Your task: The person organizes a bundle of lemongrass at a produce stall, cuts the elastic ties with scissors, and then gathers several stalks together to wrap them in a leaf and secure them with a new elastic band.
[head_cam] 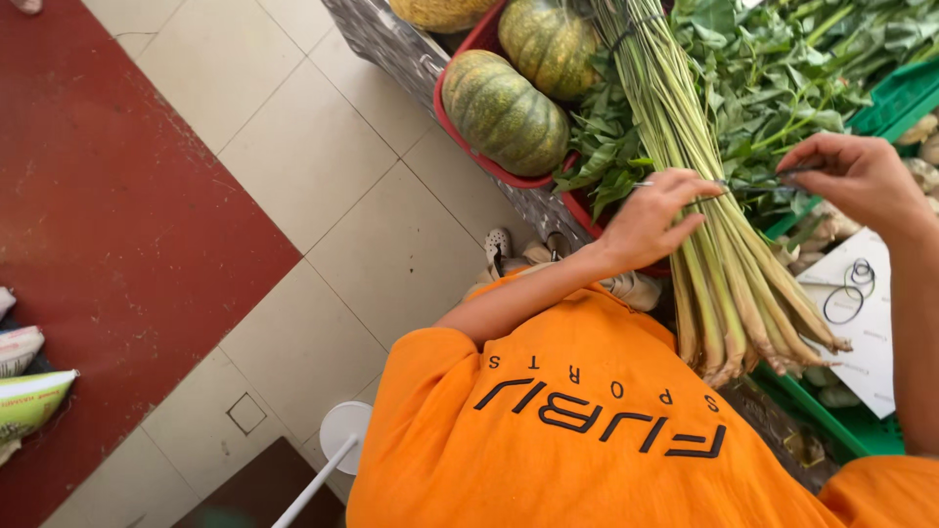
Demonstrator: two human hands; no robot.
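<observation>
Far left: bagged goods [24,386] at the frame's edge on the red floor panel [108,225]; cream tiles [323,166] beside it. Low centre, a white round-based stand [344,430].

Centre: two green striped pumpkins [504,112] in a red basket [489,161] on a patterned metal counter [396,49].

Our left hand [653,215] lies on the near side of the lemongrass bundle [704,225], fingers curled, thumb and fingertips pinching a thin band or tie [685,184] stretched across the stalks. We can't tell whether it is rubber or wire.

The bundle's long axis runs from the top of the frame, leafy end up and away, down to the pale cut root ends [763,347] at lower right, tilted slightly rightward. It rests over leafy greens [773,73] and the rim of a green crate [831,420].

Our right hand [861,176] is on the far side of the stalks, fingers closed on the other end of the same tie. So the bundle lies between the two hands, both about equally close, the tie crossing it nearly square to its length.

Right of that: loose rubber bands [849,293] on a white paper sheet [866,323].
</observation>
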